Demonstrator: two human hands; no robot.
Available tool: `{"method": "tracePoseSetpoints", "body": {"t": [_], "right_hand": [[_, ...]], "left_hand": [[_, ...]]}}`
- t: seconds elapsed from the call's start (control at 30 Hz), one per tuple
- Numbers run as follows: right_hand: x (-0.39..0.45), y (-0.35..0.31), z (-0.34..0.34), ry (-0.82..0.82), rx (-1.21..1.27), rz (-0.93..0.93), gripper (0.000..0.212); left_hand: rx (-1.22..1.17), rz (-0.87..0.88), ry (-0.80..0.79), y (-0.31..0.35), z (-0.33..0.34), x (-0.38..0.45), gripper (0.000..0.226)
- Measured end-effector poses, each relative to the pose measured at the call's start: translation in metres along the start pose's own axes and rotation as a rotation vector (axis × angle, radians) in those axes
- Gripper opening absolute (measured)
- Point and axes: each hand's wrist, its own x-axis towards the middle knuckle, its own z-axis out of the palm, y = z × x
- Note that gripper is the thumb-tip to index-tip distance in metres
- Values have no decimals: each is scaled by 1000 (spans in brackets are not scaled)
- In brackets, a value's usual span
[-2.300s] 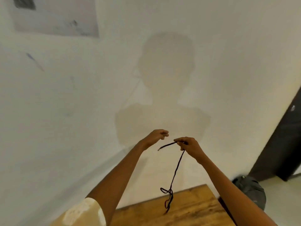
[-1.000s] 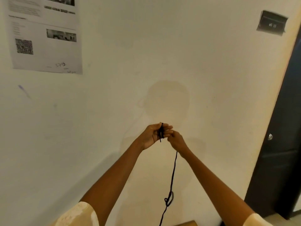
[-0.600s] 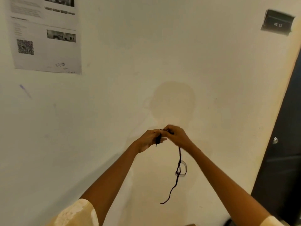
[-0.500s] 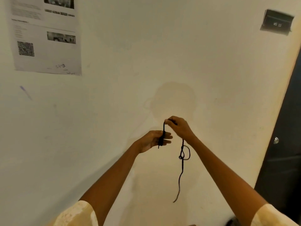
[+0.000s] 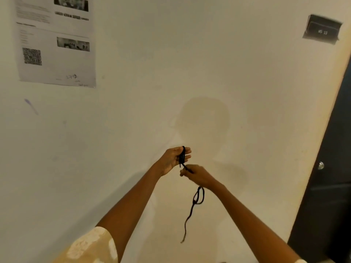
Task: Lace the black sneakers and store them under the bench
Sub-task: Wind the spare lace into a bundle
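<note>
Nearest the camera, two bare forearms extend forward and upward; a pale patterned sleeve (image 5: 91,245) covers the left upper arm.

A black shoelace (image 5: 198,196) is the only task item in view. Its free tail hangs below the right hand, forms a loose loop partway down, and ends in a frayed-looking tip lower in the frame. The upper portion of the lace runs up through the right hand and is coiled in several turns across the fingers of the left hand.

Left hand (image 5: 173,158): palm turned toward the camera, fingers extended and nearly straight, with the lace coils lying across them. Whether the thumb clamps the coils cannot be determined.

Right hand (image 5: 198,176): positioned just below the left, fingers curled, pinching the lace at the point where it leaves the coils.

Behind the hands stands a pale wall (image 5: 190,73), carrying the person's shadow. A printed notice (image 5: 55,40) with a QR code is fixed at upper left, and a small dark sign (image 5: 322,29) at upper right. A dark door (image 5: 330,186) with a round knob occupies the right edge.

Task status, as a judgement: early stage. The lace is not threaded into any shoe. No sneakers and no bench are visible. Lacing both sneakers and storing them under the bench remain to be done.
</note>
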Motion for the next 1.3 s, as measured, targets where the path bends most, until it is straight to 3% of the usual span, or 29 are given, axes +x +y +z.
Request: {"method": "tracePoseSetpoints", "body": {"t": [0.1, 0.2, 0.33, 0.53, 0.8, 0.93, 1.03, 1.13, 1.3], "right_hand": [[7, -13, -25, 116, 78, -109, 17], [18, -25, -54, 279, 201, -97, 10], [34, -23, -65, 428, 168, -14, 25], [23, 2, -10, 179, 23, 83, 29], [-5, 74, 49, -80, -45, 360, 27], [-22, 87, 70, -56, 179, 452, 17], [-31, 82, 84, 105, 484, 393, 16], [-34, 75, 90, 248, 739, 315, 23], [-20, 61, 84, 297, 854, 266, 14]], "left_hand": [[110, -41, -40, 2, -4, -8, 35], [53, -52, -84, 3, 1, -13, 30], [-74, -59, -170, 15, 3, -20, 33], [-296, -5, -132, 26, 4, -15, 35], [-286, 71, 39, 13, -12, -8, 32], [-275, 79, 28, 16, -10, -11, 30], [-155, 51, 40, 16, -10, -12, 28], [201, -64, 82, 7, -12, -13, 31], [562, -160, 131, -36, -14, -18, 31]]}}
